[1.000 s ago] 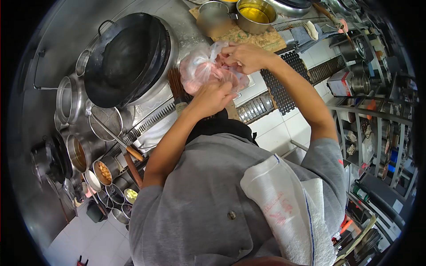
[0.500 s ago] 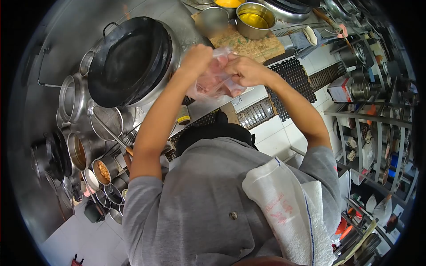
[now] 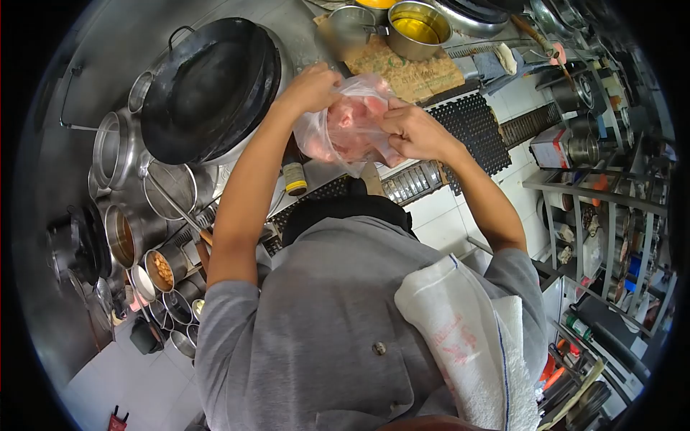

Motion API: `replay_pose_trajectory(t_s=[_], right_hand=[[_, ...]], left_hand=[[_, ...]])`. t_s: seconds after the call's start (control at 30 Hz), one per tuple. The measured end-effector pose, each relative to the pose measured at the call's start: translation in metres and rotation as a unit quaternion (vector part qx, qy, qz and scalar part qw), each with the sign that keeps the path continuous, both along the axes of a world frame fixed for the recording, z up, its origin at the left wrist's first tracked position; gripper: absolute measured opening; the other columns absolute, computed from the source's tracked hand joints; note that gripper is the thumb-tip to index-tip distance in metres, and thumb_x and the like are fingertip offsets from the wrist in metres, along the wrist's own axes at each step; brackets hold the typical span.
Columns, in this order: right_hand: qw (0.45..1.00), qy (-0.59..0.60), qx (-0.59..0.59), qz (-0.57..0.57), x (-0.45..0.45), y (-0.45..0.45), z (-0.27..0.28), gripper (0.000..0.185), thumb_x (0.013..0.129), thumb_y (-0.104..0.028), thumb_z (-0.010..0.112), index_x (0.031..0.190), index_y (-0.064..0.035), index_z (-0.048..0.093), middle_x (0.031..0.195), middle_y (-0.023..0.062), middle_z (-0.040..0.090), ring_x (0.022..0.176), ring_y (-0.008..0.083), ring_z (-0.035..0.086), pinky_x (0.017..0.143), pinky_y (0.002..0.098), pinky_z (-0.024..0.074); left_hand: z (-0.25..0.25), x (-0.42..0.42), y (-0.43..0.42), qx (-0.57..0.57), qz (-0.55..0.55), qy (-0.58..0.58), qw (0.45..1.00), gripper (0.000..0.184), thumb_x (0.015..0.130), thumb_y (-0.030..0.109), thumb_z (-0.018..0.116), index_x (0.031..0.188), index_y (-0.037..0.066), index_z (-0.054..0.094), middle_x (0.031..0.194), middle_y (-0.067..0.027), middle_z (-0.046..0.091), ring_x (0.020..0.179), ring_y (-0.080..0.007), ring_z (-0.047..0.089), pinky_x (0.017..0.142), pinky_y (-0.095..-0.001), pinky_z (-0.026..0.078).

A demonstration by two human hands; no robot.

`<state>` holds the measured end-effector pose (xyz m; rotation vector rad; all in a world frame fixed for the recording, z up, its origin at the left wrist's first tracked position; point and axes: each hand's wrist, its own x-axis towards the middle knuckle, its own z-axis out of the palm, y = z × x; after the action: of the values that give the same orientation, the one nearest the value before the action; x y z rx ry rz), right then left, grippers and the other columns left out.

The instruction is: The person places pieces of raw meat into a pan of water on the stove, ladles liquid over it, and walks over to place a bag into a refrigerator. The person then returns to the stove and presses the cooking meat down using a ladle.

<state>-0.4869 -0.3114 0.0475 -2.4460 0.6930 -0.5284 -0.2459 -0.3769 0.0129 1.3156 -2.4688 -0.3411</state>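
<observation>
A clear plastic bag (image 3: pixel 348 122) with pink pieces of raw meat inside is held up between my two hands. My left hand (image 3: pixel 314 85) has its fingers closed on the bag's upper left side. On the opposite side, my right hand (image 3: pixel 422 133) grips the plastic with curled fingers. Left of the bag sits a large black wok (image 3: pixel 205 93), close to my left forearm. Just beyond the bag lies a printed cardboard sheet (image 3: pixel 431 75) under a metal pot (image 3: pixel 415 49) of yellow liquid.
A small yellow-labelled jar (image 3: pixel 294 179) stands below the bag. At left are a round mesh strainer (image 3: pixel 170 192) and a pot of brown food pieces (image 3: pixel 159 270). Metal shelving (image 3: pixel 604 192) runs along the right. A black perforated mat (image 3: pixel 471 133) lies on the floor.
The bag has spread wider and shows more of the meat. My left hand has shifted slightly left and up, my right hand slightly right and down.
</observation>
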Motion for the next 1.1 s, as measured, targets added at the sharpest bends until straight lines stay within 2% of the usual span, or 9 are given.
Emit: replay_pose_trajectory(t_s=[0.07, 0.2, 0.27, 0.47, 0.7, 0.87, 0.97, 1.07, 1.1], right_hand=[[1.0, -0.001, 0.011, 0.001, -0.002, 0.01, -0.002, 0.01, 0.06, -0.003, 0.055, 0.06, -0.0001, 0.045, 0.062, 0.0146, 0.05, 0.07, 0.0334, 0.05, 0.063, 0.0416, 0.0432], [0.999, -0.028, -0.013, -0.007, 0.001, 0.035, -0.019, 0.011, 0.059, -0.003, 0.059, 0.06, -0.002, 0.048, 0.064, 0.0117, 0.053, 0.072, 0.032, 0.052, 0.064, 0.0394, 0.0452], [0.998, -0.013, -0.051, -0.027, 0.002, 0.046, -0.032, 0.011, 0.061, -0.006, 0.063, 0.061, -0.0038, 0.053, 0.067, 0.0098, 0.056, 0.075, 0.03, 0.053, 0.066, 0.0376, 0.0467], [0.989, -0.083, -0.073, -0.096, 0.013, 0.058, -0.058, 0.013, 0.059, -0.001, 0.06, 0.062, -0.0026, 0.048, 0.064, 0.0112, 0.051, 0.07, 0.0318, 0.05, 0.065, 0.037, 0.0441], [0.946, -0.027, 0.107, -0.305, 0.009, 0.046, -0.054, 0.018, 0.067, -0.017, 0.061, 0.067, -0.0027, 0.05, 0.07, 0.0138, 0.058, 0.078, 0.0353, 0.055, 0.069, 0.0425, 0.0473], [0.95, 0.04, 0.106, -0.29, 0.036, 0.029, -0.066, 0.023, 0.074, -0.023, 0.062, 0.08, -0.0008, 0.061, 0.071, 0.0195, 0.062, 0.071, 0.0367, 0.06, 0.067, 0.0449, 0.0469], [0.925, 0.019, 0.178, -0.334, 0.048, 0.027, -0.065, 0.025, 0.076, -0.023, 0.062, 0.086, 0.0006, 0.063, 0.071, 0.0215, 0.062, 0.071, 0.0378, 0.061, 0.066, 0.0458, 0.0462], [0.904, -0.137, 0.192, -0.358, 0.061, 0.027, -0.081, 0.022, 0.078, -0.019, 0.059, 0.081, 0.0027, 0.06, 0.072, 0.0239, 0.061, 0.071, 0.0393, 0.06, 0.065, 0.0458, 0.0457], [0.907, -0.145, 0.084, -0.385, 0.068, 0.027, -0.083, 0.021, 0.08, -0.018, 0.057, 0.079, 0.0033, 0.058, 0.073, 0.0253, 0.06, 0.072, 0.0406, 0.06, 0.065, 0.0466, 0.0455]], left_hand=[[-0.002, -0.003, -0.011, 0.102, -0.034, -0.109, 0.988, 0.018, 0.077, 0.017, 0.06, 0.084, 0.001, 0.066, 0.09, -0.0218, 0.061, 0.096, -0.0378, 0.059, 0.08, -0.0448, 0.047], [-0.016, -0.02, -0.014, 0.021, 0.01, -0.119, 0.993, 0.023, 0.075, 0.022, 0.061, 0.083, 0.002, 0.067, 0.095, -0.0231, 0.061, 0.096, -0.0379, 0.059, 0.082, -0.0461, 0.046], [-0.012, -0.025, -0.027, 0.146, 0.109, -0.078, 0.98, 0.027, 0.075, 0.025, 0.06, 0.087, 0.002, 0.068, 0.101, -0.0243, 0.062, 0.099, -0.0379, 0.059, 0.084, -0.0454, 0.047], [-0.017, -0.03, -0.05, 0.135, 0.296, -0.015, 0.946, 0.033, 0.078, 0.029, 0.056, 0.092, 0.002, 0.067, 0.098, -0.0259, 0.063, 0.099, -0.04, 0.059, 0.087, -0.045, 0.046], [-0.047, -0.012, -0.064, 0.15, 0.221, -0.029, 0.963, 0.036, 0.081, 0.032, 0.054, 0.095, 0.002, 0.067, 0.101, -0.0241, 0.063, 0.1, -0.0406, 0.058, 0.089, -0.045, 0.045], [-0.052, -0.013, -0.058, 0.125, 0.275, 0.016, 0.953, 0.036, 0.082, 0.03, 0.051, 0.088, -0.001, 0.067, 0.096, -0.0256, 0.063, 0.096, -0.0406, 0.06, 0.086, -0.0443, 0.046], [-0.057, -0.008, -0.062, 0.175, 0.287, -0.011, 0.942, 0.04, 0.085, 0.035, 0.052, 0.097, -0.001, 0.066, 0.105, -0.0239, 0.062, 0.103, -0.0385, 0.058, 0.091, -0.0436, 0.044], [-0.066, -0.002, -0.066, 0.209, 0.311, 0.041, 0.926, 0.04, 0.084, 0.035, 0.052, 0.097, 0.0, 0.067, 0.107, -0.0235, 0.062, 0.104, -0.0378, 0.058, 0.092, -0.043, 0.044], [-0.065, -0.002, -0.067, 0.208, 0.313, 0.042, 0.926, 0.04, 0.084, 0.035, 0.052, 0.097, 0.0, 0.067, 0.107, -0.0235, 0.062, 0.104, -0.0378, 0.058, 0.092, -0.043, 0.044]])
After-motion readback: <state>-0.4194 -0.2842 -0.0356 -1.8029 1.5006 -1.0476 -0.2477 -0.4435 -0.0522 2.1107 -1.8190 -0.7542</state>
